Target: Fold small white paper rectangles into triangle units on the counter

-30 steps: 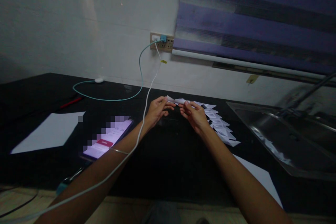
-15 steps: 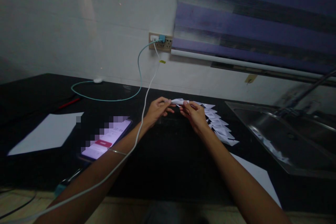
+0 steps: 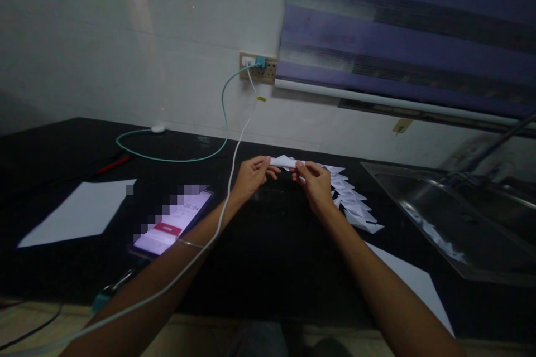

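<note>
A small folded piece of white paper (image 3: 285, 162) is stretched between my two hands, above the far part of the black counter. My left hand (image 3: 252, 177) pinches its left end between thumb and fingers. At the other end, my right hand (image 3: 313, 179) grips it the same way, partly covering it. Just right of and behind my right hand lie several folded white paper pieces (image 3: 354, 203) in an overlapping row. A white sheet of paper (image 3: 408, 276) lies partly hidden under my right forearm.
On the left are another white sheet (image 3: 79, 215) and a lit phone (image 3: 176, 226). A white cable (image 3: 230, 178) runs across my left forearm to the wall socket (image 3: 268, 70). A teal cable (image 3: 167, 159) curves over the counter (image 3: 259, 268). At right is a metal sink (image 3: 452, 217).
Both hands keep hold of the folded paper. The hands have spread slightly apart, and more of the paper's long flat edge shows between them.
</note>
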